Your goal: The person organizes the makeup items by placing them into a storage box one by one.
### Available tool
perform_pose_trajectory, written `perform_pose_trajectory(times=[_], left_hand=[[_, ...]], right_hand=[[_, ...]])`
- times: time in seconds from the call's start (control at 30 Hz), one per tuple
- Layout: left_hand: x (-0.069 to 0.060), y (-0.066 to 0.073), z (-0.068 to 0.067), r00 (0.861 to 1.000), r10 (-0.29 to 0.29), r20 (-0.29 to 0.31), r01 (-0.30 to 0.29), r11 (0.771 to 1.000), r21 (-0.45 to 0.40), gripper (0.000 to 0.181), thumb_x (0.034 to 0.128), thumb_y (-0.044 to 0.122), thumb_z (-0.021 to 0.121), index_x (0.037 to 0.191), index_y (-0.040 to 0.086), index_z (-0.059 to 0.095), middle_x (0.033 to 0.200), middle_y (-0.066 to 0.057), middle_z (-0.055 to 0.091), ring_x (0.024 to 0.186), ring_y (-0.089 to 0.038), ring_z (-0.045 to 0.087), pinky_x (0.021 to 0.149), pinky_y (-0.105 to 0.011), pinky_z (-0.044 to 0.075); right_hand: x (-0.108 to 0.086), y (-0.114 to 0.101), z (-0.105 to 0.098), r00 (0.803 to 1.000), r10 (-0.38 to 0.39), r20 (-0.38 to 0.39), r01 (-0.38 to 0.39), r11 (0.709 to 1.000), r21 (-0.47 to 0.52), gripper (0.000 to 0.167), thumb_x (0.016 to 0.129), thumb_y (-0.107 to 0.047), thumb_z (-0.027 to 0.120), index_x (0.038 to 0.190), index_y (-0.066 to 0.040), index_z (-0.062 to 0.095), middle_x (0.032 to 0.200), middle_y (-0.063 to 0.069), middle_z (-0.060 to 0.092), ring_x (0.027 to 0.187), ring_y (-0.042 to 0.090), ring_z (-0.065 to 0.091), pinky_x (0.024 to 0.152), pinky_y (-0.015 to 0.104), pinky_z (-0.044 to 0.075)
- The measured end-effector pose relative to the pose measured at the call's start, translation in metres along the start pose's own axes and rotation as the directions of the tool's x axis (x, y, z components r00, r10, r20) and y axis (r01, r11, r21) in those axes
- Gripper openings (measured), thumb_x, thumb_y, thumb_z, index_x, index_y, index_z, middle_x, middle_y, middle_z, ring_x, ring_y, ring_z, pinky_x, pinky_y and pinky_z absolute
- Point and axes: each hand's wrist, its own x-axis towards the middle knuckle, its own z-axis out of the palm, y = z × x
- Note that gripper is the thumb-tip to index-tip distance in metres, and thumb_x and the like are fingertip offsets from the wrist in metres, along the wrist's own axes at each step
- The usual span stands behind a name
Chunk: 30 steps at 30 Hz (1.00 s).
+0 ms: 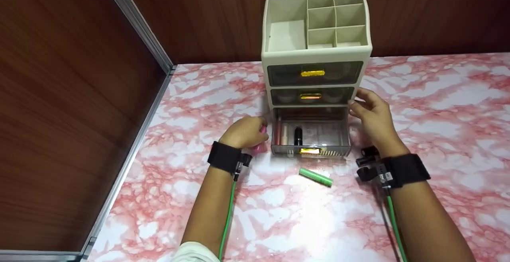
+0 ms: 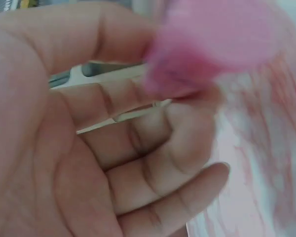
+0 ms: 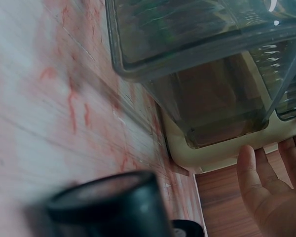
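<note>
A cream drawer organizer stands with its clear bottom drawer pulled out; inside lie a black tube and slim pinkish tubes along the left. My left hand, beside that drawer, pinches a small pink item between thumb and fingers; blur hides its kind. On the organizer's right edge rests my right hand, its fingertips touching the side, as the right wrist view also shows. In front of the drawer a green tube lies on the table.
Black cylinders are by my right wrist; one looms blurred in the right wrist view. Two upper drawers with gold handles are closed. A brown panel wall stands behind, another at left. The table has a red-and-white marbled top.
</note>
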Motion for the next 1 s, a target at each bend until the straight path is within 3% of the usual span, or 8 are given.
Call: perform_pose_trajectory(times=[0.2,0.3,0.4,0.57,0.67,0.83,0.93,1.0], left_hand=[[-0.003,0.005,-0.005,0.998,0.028,-0.052,-0.027,1.000,0.015,0.009,0.0829,0.022,0.058,0.081,0.013,0.056,0.063,0.001,0.056,0.055,-0.015,0.051,0.051,-0.031,0.036],[-0.005,0.005,-0.008,0.996,0.033,-0.088,-0.032,0.999,0.020,0.014,0.0844,0.022,0.058,0.094,0.012,0.062,0.066,0.001,0.056,0.056,-0.016,0.052,0.052,-0.032,0.038],[-0.007,0.006,-0.012,0.985,0.046,-0.165,-0.041,0.999,0.029,0.024,0.0870,0.025,0.059,0.108,0.013,0.064,0.067,0.001,0.055,0.058,-0.016,0.052,0.054,-0.033,0.041],[-0.011,0.016,-0.019,0.949,0.099,-0.298,-0.098,0.995,0.017,0.020,0.0873,0.028,0.060,0.102,0.014,0.061,0.065,0.001,0.053,0.056,-0.015,0.049,0.052,-0.033,0.041],[-0.012,0.029,-0.020,0.931,0.141,-0.337,-0.162,0.986,-0.036,0.027,0.0873,0.026,0.062,0.111,0.013,0.063,0.068,0.003,0.056,0.056,-0.013,0.052,0.050,-0.029,0.043],[-0.010,0.059,-0.011,0.902,0.238,-0.362,-0.309,0.938,-0.155,0.038,0.0892,0.019,0.063,0.126,0.011,0.061,0.074,0.005,0.060,0.052,-0.007,0.056,0.047,-0.023,0.048],[-0.001,0.077,-0.003,0.871,0.309,-0.381,-0.371,0.923,-0.100,0.036,0.0902,0.022,0.062,0.125,0.012,0.061,0.073,0.006,0.058,0.050,-0.006,0.053,0.047,-0.022,0.046],[0.006,0.085,0.002,0.859,0.334,-0.388,-0.378,0.925,-0.040,0.035,0.0913,0.024,0.062,0.125,0.013,0.061,0.072,0.007,0.058,0.052,-0.006,0.053,0.048,-0.023,0.045]], right_hand=[[0.001,0.000,0.000,1.000,0.011,-0.019,-0.012,1.000,-0.026,0.038,0.092,-0.008,0.067,0.129,-0.002,0.059,0.130,0.015,0.057,0.101,0.017,0.063,0.081,0.026,0.054],[0.001,0.000,0.000,1.000,0.016,-0.019,-0.016,0.999,-0.035,0.038,0.092,-0.008,0.067,0.129,-0.001,0.059,0.131,0.016,0.057,0.101,0.017,0.063,0.081,0.026,0.053],[0.001,0.000,0.001,1.000,0.015,-0.018,-0.016,0.999,-0.049,0.038,0.093,-0.008,0.067,0.129,-0.001,0.059,0.131,0.016,0.056,0.101,0.017,0.063,0.081,0.026,0.053],[0.002,0.000,0.000,1.000,0.001,-0.024,-0.002,0.998,-0.068,0.038,0.093,-0.009,0.066,0.130,-0.001,0.058,0.130,0.016,0.057,0.100,0.015,0.063,0.080,0.025,0.054],[0.003,0.000,-0.001,1.000,-0.007,-0.029,0.006,0.999,-0.054,0.038,0.093,-0.008,0.066,0.129,0.000,0.059,0.129,0.015,0.058,0.100,0.015,0.063,0.079,0.025,0.054],[0.002,0.003,-0.002,1.000,-0.016,-0.017,0.015,0.999,-0.050,0.039,0.093,-0.010,0.067,0.129,-0.001,0.059,0.128,0.014,0.059,0.099,0.015,0.063,0.080,0.027,0.054],[0.002,0.004,-0.001,1.000,-0.019,-0.011,0.019,0.998,-0.057,0.039,0.093,-0.011,0.067,0.130,-0.001,0.059,0.128,0.013,0.059,0.099,0.015,0.063,0.081,0.028,0.054],[0.001,0.004,-0.001,1.000,-0.017,-0.011,0.016,0.998,-0.061,0.039,0.093,-0.011,0.067,0.130,-0.001,0.059,0.127,0.013,0.059,0.099,0.016,0.063,0.081,0.028,0.054]])
